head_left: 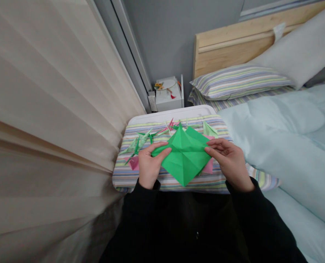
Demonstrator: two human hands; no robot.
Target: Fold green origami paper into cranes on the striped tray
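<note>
A creased sheet of green origami paper [182, 155] is spread between my hands above the small table, one corner pointing toward me. My left hand [151, 162] pinches its left corner between thumb and fingers. At the right corner, my right hand [229, 159] grips the paper the same way. Fold lines cross at the sheet's middle. Behind it lie folded paper pieces: light green ones [144, 137] at the left, a pink one [170, 126] at the back and a pale green one [209, 129] at the right. Pink paper [208, 167] shows partly from beneath the green sheet.
A striped cloth [165, 180] covers the white-edged table [173, 111]. Close on the left hangs a beige curtain [69, 91]. To the right is a bed with a pale blue quilt [282, 124] and a striped pillow [241, 82]. A white cabinet [166, 104] stands beyond the table.
</note>
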